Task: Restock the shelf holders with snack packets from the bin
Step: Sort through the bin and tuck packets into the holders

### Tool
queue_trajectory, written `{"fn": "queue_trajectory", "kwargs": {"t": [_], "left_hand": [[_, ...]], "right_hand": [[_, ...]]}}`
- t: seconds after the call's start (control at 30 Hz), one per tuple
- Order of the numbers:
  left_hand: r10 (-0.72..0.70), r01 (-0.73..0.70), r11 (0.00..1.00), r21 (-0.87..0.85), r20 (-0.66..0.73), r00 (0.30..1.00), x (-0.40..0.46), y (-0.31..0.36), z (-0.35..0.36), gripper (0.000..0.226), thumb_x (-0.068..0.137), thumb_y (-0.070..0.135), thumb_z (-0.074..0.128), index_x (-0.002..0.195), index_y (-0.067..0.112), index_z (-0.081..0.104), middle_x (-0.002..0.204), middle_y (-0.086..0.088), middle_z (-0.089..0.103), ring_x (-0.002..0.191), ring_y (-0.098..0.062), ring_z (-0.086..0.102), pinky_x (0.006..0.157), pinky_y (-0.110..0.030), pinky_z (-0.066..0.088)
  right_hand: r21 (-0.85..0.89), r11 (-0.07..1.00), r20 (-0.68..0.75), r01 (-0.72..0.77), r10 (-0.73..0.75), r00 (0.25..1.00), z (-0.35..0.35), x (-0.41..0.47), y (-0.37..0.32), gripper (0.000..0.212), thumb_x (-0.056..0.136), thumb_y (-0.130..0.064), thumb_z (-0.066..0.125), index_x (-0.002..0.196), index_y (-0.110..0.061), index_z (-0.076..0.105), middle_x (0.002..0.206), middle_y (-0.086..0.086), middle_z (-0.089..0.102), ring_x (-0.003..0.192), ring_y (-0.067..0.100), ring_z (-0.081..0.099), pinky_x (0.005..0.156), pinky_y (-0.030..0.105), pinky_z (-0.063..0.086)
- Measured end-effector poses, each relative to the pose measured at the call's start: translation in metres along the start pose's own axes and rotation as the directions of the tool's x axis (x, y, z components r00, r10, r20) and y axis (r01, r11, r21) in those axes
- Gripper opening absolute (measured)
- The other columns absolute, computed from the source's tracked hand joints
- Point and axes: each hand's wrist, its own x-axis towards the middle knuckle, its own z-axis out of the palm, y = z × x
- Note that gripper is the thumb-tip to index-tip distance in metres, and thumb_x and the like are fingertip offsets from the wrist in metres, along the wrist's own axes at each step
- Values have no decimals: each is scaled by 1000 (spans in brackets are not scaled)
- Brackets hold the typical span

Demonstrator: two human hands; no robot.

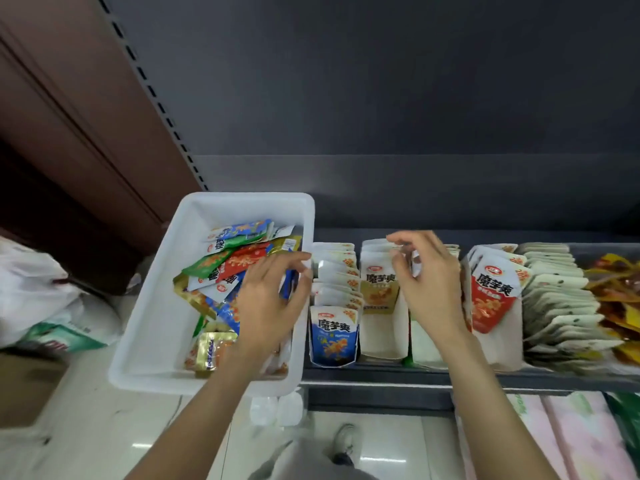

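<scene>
Overflowing bin (152, 306), mixed snack packets (239, 261)

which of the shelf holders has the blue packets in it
The leftmost holder, right beside the white bin. Its front packet is blue; the next holder's is gold, and the one further right shows red.

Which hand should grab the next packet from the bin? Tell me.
Left. The left hand already hovers over the loose snack packets inside the white bin; the right hand is over the shelf holders.
</scene>
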Motion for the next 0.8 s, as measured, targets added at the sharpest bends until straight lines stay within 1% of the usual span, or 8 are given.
{"fn": "queue_trajectory", "kwargs": {"t": [0.13,0.2,0.3,0.47,0.53,0.63,0.7,0.8], "left_hand": [[-213,212,977,-22,-106,971,-15,-34,-40,22,89,35,51,98,20,64,85,14,61,78,-1,54,63,-8,39],[-294,297,949,106,-50,955,-21,-65,-56,16,87,31,59,99,22,63,87,12,62,80,-4,56,61,-18,45],[-360,307,897,317,126,924,-27,-111,-65,26,82,20,70,108,17,65,106,1,64,96,-22,60,76,-35,51],[-371,216,886,410,350,860,-21,-135,-59,45,84,29,67,127,19,55,128,-3,55,119,-25,48,97,-35,40],[-368,205,893,400,387,845,-17,-139,-57,47,86,32,64,130,20,52,129,-3,54,123,-26,45,102,-38,37],[-304,284,953,109,348,887,-12,-139,-64,44,83,47,55,122,27,57,121,4,58,116,-22,51,95,-39,45],[-236,290,945,-149,299,925,-7,-132,-69,40,81,50,52,119,37,55,118,17,56,115,-11,51,94,-26,42],[-194,331,884,-330,385,902,9,-114,-75,51,80,47,63,128,42,45,126,26,48,120,1,44,96,-17,37]], "right_hand": [[66,991,232,118,-131,964,22,-4,-48,14,90,-12,59,103,-17,64,94,-7,64,77,1,55,68,13,45],[40,974,399,223,-220,890,48,-7,-72,14,93,-16,55,104,-20,63,97,-8,64,81,4,58,70,22,49],[-67,929,561,363,-266,784,101,-9,-96,19,94,-16,51,110,-18,61,109,-4,63,96,12,58,78,28,48],[-588,597,720,546,77,690,187,3,-101,53,82,-16,65,129,-2,43,120,15,58,111,31,53,98,41,38],[-616,600,690,511,98,717,199,7,-97,52,84,-10,61,129,-1,38,106,9,65,97,25,61,87,34,41],[-532,717,652,450,8,758,187,10,-102,26,92,-3,50,117,-8,50,87,2,64,80,21,62,67,31,41],[-506,742,615,439,-47,787,168,12,-111,20,93,-4,47,109,-14,54,91,3,66,84,24,64,65,32,38],[-452,815,408,363,-173,896,138,12,-122,8,97,-15,46,102,-16,52,84,0,66,74,24,64,58,30,36]]}}
